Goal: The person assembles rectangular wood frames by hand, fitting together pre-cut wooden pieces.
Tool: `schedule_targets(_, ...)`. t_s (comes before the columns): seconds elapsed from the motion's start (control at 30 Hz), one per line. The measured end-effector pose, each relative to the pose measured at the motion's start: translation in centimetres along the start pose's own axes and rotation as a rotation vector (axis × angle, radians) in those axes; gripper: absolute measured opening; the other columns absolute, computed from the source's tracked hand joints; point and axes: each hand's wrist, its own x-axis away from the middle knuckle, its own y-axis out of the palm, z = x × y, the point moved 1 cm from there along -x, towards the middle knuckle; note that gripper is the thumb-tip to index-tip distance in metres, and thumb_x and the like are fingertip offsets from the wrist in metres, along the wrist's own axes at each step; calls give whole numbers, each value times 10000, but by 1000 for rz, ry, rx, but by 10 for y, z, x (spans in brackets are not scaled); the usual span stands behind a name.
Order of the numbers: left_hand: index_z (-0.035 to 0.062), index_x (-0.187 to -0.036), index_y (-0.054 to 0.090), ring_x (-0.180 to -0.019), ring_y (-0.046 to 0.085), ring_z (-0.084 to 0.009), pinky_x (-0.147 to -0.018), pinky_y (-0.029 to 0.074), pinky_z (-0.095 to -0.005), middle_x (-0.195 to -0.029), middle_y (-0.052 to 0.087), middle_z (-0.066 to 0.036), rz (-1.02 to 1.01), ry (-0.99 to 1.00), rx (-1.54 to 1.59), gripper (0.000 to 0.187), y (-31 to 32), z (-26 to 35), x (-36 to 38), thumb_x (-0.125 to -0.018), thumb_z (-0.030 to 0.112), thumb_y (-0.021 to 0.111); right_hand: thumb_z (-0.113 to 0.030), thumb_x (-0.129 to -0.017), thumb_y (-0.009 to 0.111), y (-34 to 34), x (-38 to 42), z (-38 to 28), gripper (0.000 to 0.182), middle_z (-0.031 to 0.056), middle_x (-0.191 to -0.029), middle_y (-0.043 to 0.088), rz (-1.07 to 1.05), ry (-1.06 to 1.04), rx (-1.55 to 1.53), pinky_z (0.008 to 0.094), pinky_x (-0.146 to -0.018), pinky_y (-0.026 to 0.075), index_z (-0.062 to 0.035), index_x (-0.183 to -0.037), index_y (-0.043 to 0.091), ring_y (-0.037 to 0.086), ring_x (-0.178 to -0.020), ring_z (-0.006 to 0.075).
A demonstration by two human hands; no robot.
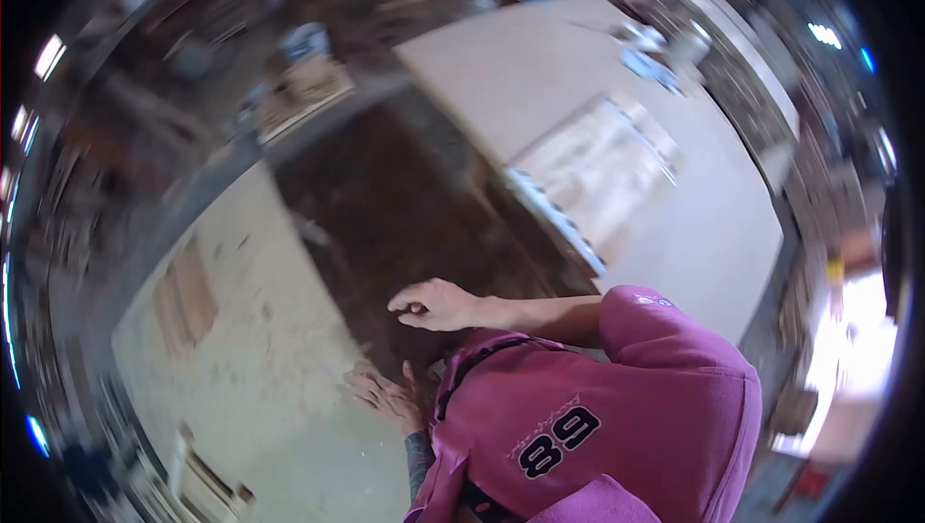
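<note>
Lower centre, left hand (pixel 383 398): lies flat with the fingers spread and nothing in its grasp. It sits at the edge of the pale board, where the board meets the dark floor. Blur hides whether the palm presses down or only rests.
Just above it, right hand (pixel 436 304): fingers curl loosely inward and the thumb is tucked near them, with the hand over the dark floor. I cannot tell whether anything small is pinched in it; nothing shows.
Arms: a tattooed forearm (pixel 419 455) leads down from the left hand, and a bare forearm runs from the right hand into a pink sleeve (pixel 655 321).
Pale board (pixel 241 349): fills the lower left of the frame, lying flat, with a brownish patch toward its left side.
Handling, as a judgement: it looks like a stiff, broad sheet, more awkward than fragile and probably too wide for one hand. The long edge beside the left hand is the obvious place to take hold, with the hands set well apart.
Dark floor (pixel 385 205): a brown strip between the two pale surfaces, running up the middle.
Large panel (pixel 540 70): upper right, well apart from both hands, with a lighter, framed piece (pixel 602 171) lying on it.
Far edges: clutter too smeared to name.
</note>
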Motion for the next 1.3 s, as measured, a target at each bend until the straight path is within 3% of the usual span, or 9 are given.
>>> schedule_targets(0.23, 58, -1413, 504, -1371, 397, -428, -1133, 331, -441, -1445, 443, -286, -507, 458, 564, 599, -51, 179, -72, -955, 429, 606, -203, -885, 697, -227, 160, 95, 265, 82, -992, 728, 924, 391, 0, 321, -802, 519, -75, -1116, 709, 674, -911, 170)
schedule_targets(0.33, 101, -1512, 369, -1411, 368, -353, -1125, 320, -512, -1547, 334, -230, -1048, 131, 987, 693, -39, 260, -66, -982, 521, 519, -320, -899, 697, -368, 240, 176, 374, 123, -1089, 715, 1327, 563, 559, 351, -852, 514, -88, -1191, 679, 675, -969, 249)
schedule_targets(0.43, 90, -1580, 41, -1457, 257, -396, -1150, 283, -498, -1618, 97, -241, -1449, -177, 1175, 960, -32, 317, -40, -940, 682, 445, -619, -940, 468, -460, 311, 319, 653, 208, -1141, 678, 1243, 796, 938, 432, -963, 470, -53, -1198, 667, 623, -1115, 377)
schedule_targets(0.63, 104, -1560, -124, -1506, -58, -376, -1190, 89, -547, -1627, -105, -205, -1661, -350, 1399, 1098, -34, 360, -10, -879, 798, 384, -692, -924, 384, -466, 319, 285, 744, 212, -1173, 668, 845, 1059, 414, 447, -971, 463, -72, -1250, 633, 610, -1135, 382)
schedule_targets(0.77, 86, -1523, 260, -1364, 380, -275, -1126, 292, -482, -1509, 355, -114, -1575, -395, 1453, 953, -50, 339, -10, -892, 792, 366, -640, -948, 412, -413, 350, 279, 690, 237, -1122, 670, 952, 1059, 392, 455, -940, 467, -40, -1207, 636, 613, -1108, 393)
schedule_targets(0.9, 123, -1397, 475, -1221, 497, -139, -1040, 383, -330, -1303, 548, -30, -1133, -273, 1514, 606, -11, 287, -1, -1028, 585, 339, -587, -946, 499, -322, 374, 238, 722, 282, -1253, 603, 1016, 1233, 395, 467, -1002, 448, 25, -1328, 524, 565, -1204, 409)
schedule_targets(1.0, 25, -1334, 453, -1080, 516, -180, -961, 394, -294, -1118, 558, -93, -764, -157, 1423, 637, -39, 258, -17, -1015, 573, 391, -617, -935, 507, -256, 415, 277, 858, 318, -1419, 457, 833, 1004, 535, 442, -1092, 381, 77, -1427, 398, 459, -1327, 402)
schedule_targets(1.07, 1, -1342, 462, -1143, 536, -245, -1000, 395, -317, -1210, 562, -149, -623, -191, 1304, 687, -26, 217, -25, -993, 591, 409, -671, -918, 497, -223, 386, 252, 943, 319, -1489, 364, 990, 1045, 97, 460, -1133, 328, 75, -1470, 331, 397, -1376, 397)
schedule_targets(1.3, -17, -1423, 404, -1282, 511, -362, -1065, 395, -400, -1345, 541, -258, -147, -580, 1180, 831, -116, 28, -36, -933, 649, 478, -584, -953, 518, -146, 193, 151, 778, 195, -1360, 518, 424, 807, -220, 411, -1027, 417, 30, -1423, 431, 528, -1209, 291)
